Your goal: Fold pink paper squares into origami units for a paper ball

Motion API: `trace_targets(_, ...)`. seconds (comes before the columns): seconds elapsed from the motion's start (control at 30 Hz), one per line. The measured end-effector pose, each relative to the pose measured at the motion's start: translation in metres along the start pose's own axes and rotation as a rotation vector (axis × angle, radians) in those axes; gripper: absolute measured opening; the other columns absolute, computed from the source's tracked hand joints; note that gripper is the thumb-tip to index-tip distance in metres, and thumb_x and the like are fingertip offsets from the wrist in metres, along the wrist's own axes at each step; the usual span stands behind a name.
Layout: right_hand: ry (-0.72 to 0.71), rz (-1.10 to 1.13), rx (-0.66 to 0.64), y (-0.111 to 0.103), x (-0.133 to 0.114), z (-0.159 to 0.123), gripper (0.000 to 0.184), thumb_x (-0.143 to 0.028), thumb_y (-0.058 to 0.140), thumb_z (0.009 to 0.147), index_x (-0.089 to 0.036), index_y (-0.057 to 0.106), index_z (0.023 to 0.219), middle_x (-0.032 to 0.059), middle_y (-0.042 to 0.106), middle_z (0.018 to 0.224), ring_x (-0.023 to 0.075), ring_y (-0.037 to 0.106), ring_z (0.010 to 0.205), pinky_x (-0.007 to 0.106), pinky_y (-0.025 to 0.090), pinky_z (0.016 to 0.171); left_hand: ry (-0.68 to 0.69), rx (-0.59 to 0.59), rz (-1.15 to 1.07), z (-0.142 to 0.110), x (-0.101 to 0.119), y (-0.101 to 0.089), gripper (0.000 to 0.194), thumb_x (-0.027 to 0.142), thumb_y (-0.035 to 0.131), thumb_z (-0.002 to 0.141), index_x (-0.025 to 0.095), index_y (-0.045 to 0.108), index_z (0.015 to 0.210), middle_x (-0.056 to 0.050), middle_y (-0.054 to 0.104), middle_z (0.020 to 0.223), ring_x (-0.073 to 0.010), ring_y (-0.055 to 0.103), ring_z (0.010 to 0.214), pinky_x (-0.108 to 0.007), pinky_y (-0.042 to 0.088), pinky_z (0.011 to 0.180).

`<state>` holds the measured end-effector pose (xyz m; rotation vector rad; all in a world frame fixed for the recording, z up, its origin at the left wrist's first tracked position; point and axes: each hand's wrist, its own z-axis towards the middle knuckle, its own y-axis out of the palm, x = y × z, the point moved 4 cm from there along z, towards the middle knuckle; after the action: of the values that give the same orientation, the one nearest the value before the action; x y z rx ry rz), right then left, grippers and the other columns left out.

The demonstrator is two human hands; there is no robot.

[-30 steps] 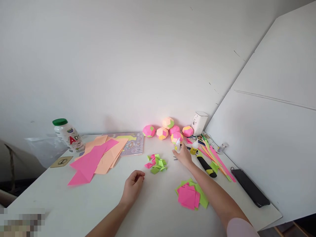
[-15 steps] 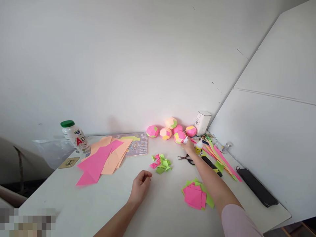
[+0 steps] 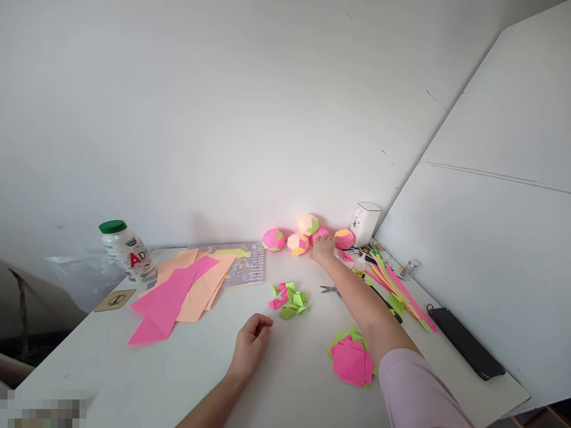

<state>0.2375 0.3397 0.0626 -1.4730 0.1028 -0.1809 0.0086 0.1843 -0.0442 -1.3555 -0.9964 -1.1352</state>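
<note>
My left hand (image 3: 252,345) rests on the table with its fingers curled in, nothing visible in it. Just beyond it lies a loose pile of small folded green and pink paper pieces (image 3: 292,302). My right hand (image 3: 324,248) reaches to the back, its fingers curled over a pink faceted paper ball that it mostly hides. Around it stand other paper balls: a pink and green one (image 3: 273,240), a peach one (image 3: 297,244), a peach and green one on top (image 3: 307,224), and a pink and yellow one (image 3: 344,239). My right forearm partly covers the scissors (image 3: 329,289).
Pink and green paper squares (image 3: 352,361) lie under my right arm. To the right are a glue bottle (image 3: 359,265), paper strips (image 3: 401,288) and a black case (image 3: 466,343). Large paper sheets (image 3: 173,297), a notebook (image 3: 250,264) and a white bottle (image 3: 129,252) occupy the left.
My right hand has moved left from beside the glue bottle onto the front paper ball, covering it. My left hand stays in place. The view has shifted slightly.
</note>
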Motion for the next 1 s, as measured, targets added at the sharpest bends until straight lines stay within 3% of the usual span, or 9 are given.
trace_targets(0.2,0.163,-0.052,0.026,0.010,0.006,0.020,0.065,-0.033,0.063,0.072,-0.004,0.040,0.126,0.0300,0.046,0.117,0.0412,0.044,0.106,0.060,0.024,0.084,-0.027,-0.012,-0.014,0.001,-0.002,0.002,0.009,0.022,0.044,0.070,0.020,0.052,0.072,0.003,0.045,0.060,-0.0118,0.039,0.054,-0.021,0.031,0.049)
trace_targets(0.3,0.208,-0.062,0.077,-0.005,0.023,0.035,0.066,-0.033,0.059,0.076,-0.006,0.034,0.130,0.0314,0.038,0.125,0.0412,0.041,0.110,0.057,0.026,0.085,-0.032,-0.015,-0.010,0.002,-0.004,0.003,0.009,0.021,0.042,0.070,0.020,0.051,0.072,0.004,0.044,0.060,-0.0114,0.036,0.054,-0.021,0.030,0.049)
trace_targets(0.4,0.237,-0.054,0.126,-0.024,0.048,0.055,0.075,-0.040,0.051,0.081,-0.007,0.014,0.138,0.0323,0.024,0.134,0.0423,0.035,0.116,0.056,0.028,0.085,-0.036,-0.013,-0.001,0.002,-0.007,0.003,0.009,0.021,0.041,0.071,0.020,0.050,0.072,0.004,0.043,0.061,-0.0115,0.036,0.054,-0.021,0.029,0.050)
trace_targets(0.47,0.210,-0.036,0.122,-0.031,0.062,0.065,0.079,-0.045,0.051,0.080,-0.011,0.012,0.139,0.0278,0.020,0.137,0.0394,0.036,0.116,0.050,0.031,0.086,-0.031,-0.010,0.006,0.003,-0.007,0.003,0.009,0.021,0.041,0.071,0.020,0.050,0.072,0.003,0.044,0.062,-0.0118,0.036,0.055,-0.021,0.030,0.051)
trace_targets(0.57,0.171,0.004,0.072,-0.028,0.077,0.072,0.075,-0.046,0.053,0.079,-0.015,0.018,0.137,0.0221,0.030,0.133,0.0328,0.047,0.107,0.042,0.038,0.082,-0.025,-0.003,0.025,0.003,-0.007,0.003,0.010,0.021,0.041,0.071,0.020,0.051,0.072,0.003,0.044,0.062,-0.0122,0.037,0.056,-0.021,0.031,0.052)
trace_targets(0.67,0.150,0.028,0.079,-0.021,0.083,0.073,0.070,-0.043,0.050,0.082,-0.016,0.017,0.137,0.0202,0.032,0.131,0.0303,0.049,0.105,0.038,0.041,0.080,-0.028,0.001,0.040,0.003,-0.007,0.003,0.010,0.021,0.041,0.070,0.020,0.051,0.071,0.004,0.044,0.061,-0.0123,0.037,0.055,-0.021,0.031,0.051)
trace_targets(0.83,0.129,0.043,0.130,-0.018,0.088,0.072,0.067,-0.035,0.049,0.084,-0.016,0.014,0.137,0.0201,0.025,0.135,0.0307,0.047,0.108,0.036,0.041,0.080,-0.013,0.015,0.048,0.004,-0.008,0.002,0.010,0.020,0.042,0.070,0.020,0.052,0.071,0.003,0.046,0.061,-0.0126,0.039,0.055,-0.021,0.032,0.051)
trace_targets(1.0,0.094,0.052,0.168,-0.024,0.091,0.065,0.058,-0.024,0.050,0.082,-0.014,0.025,0.133,0.0188,0.032,0.129,0.0313,0.048,0.105,0.036,0.043,0.076,-0.008,0.013,0.050,0.005,-0.007,0.002,0.010,0.021,0.042,0.070,0.020,0.052,0.071,0.004,0.046,0.060,-0.0124,0.039,0.055,-0.021,0.032,0.051)
